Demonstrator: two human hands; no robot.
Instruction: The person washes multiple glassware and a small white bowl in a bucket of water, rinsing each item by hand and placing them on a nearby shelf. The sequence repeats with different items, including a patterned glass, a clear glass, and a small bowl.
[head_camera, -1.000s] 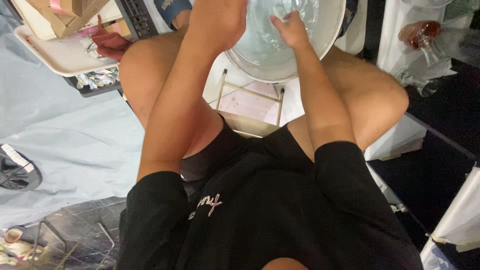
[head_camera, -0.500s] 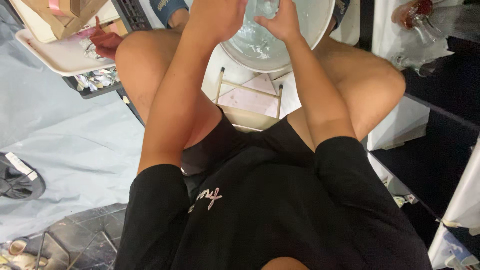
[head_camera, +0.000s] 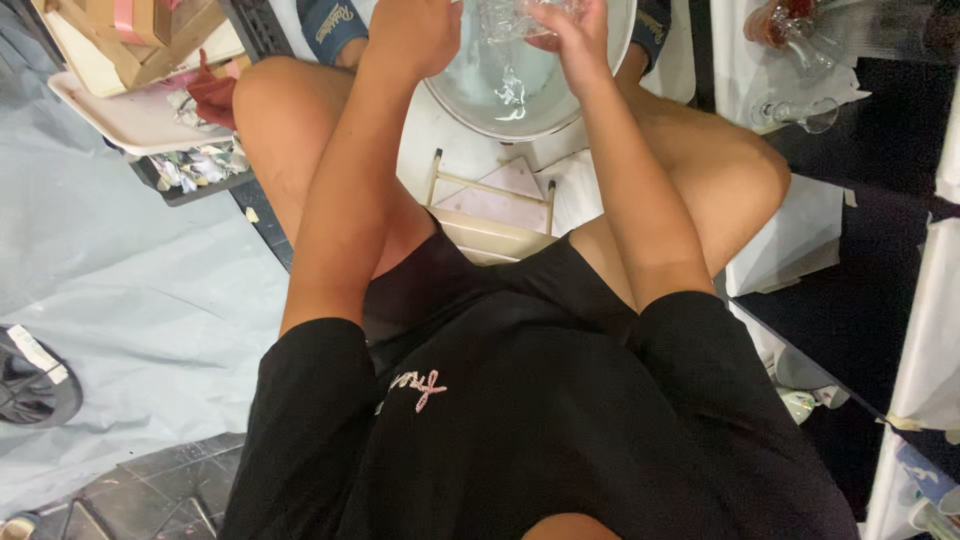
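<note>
I sit over a white basin (head_camera: 470, 118) of water that stands on the floor between my knees. Both hands are raised above it at the top edge of the view. My left hand (head_camera: 415, 30) and my right hand (head_camera: 578, 32) grip a clear glass (head_camera: 510, 18) between them, one on each side. Water runs off the glass (head_camera: 511, 88) into the basin. The top of the glass and my fingertips are cut off by the frame.
A low wooden stool (head_camera: 490, 215) is under me. At the left are a white tray (head_camera: 120, 120) with cardboard pieces and a black crate (head_camera: 195, 178). More clear glasses (head_camera: 795, 112) lie on white cloth at the right. A grey sheet (head_camera: 130, 290) covers the floor.
My right hand has come up out of the water and joined the left, lifting the clear glass above the basin. The view has tilted slightly, so the basin sits higher in frame.
</note>
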